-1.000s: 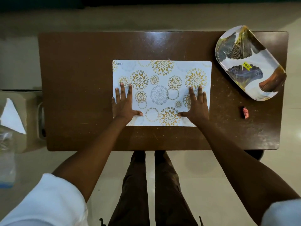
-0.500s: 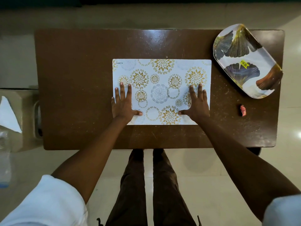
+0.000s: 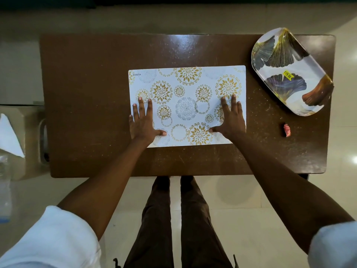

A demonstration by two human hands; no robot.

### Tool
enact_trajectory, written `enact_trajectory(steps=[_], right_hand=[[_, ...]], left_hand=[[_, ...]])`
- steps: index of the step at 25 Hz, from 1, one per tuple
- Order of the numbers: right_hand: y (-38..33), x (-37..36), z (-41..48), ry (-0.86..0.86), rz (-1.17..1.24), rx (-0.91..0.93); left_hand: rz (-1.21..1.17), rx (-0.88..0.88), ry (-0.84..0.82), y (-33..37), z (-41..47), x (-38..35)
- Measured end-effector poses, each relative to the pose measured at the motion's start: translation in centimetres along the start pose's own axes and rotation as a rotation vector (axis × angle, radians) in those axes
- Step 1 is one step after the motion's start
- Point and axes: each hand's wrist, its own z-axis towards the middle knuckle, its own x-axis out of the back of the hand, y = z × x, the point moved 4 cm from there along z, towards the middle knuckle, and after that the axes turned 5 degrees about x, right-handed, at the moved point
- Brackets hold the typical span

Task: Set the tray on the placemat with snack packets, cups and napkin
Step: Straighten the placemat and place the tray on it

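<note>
A white placemat (image 3: 186,88) with gold flower rings lies flat in the middle of the brown table (image 3: 87,93). My left hand (image 3: 144,120) rests palm down on its near left part, fingers spread. My right hand (image 3: 229,118) lies palm down on its near right part, fingers spread too. Neither hand holds anything. An oval white tray (image 3: 289,72) with dark and gold leaf prints and a yellow sticker sits at the table's far right corner, apart from the mat.
A small red wrapped sweet (image 3: 286,129) lies on the table near the right edge, below the tray. Left of the table stands a lower surface with a white napkin (image 3: 9,136) and a clear plastic bottle (image 3: 4,180).
Both hands stay flat on the placemat in nearly the same spots. The view has shifted slightly.
</note>
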Motion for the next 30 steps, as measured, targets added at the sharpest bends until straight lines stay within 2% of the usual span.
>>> enact_trajectory(steps=[15,19,21,23,25,27,30], right_hand=[[0.5,-0.6,-0.1,-0.002,0.034,0.01],[0.7,-0.1,-0.1,0.013,0.105,0.018],[2.0,1.6,0.1,0.132,0.187,-0.054],[4.9,4.2,0.3,0.287,0.316,-0.214],[9.6,7.1,-0.6,0.519,0.562,-0.379],[15.0,10.1,-2.4,0.733,0.742,-0.418],[23.5,13.0,-3.8,0.767,0.728,-0.632]], left_hand=[[0.002,-0.035,-0.005,-0.3,0.6,-0.1],[-0.009,-0.03,0.008,-0.4,0.8,-0.1],[-0.071,-0.043,0.033,1.1,0.6,0.2],[-0.21,-0.085,0.021,4.3,0.6,1.0],[-0.404,-0.151,-0.024,9.6,0.8,2.6],[-0.588,-0.218,-0.103,15.7,2.0,5.0],[-0.75,-0.283,-0.179,24.6,4.7,8.4]])
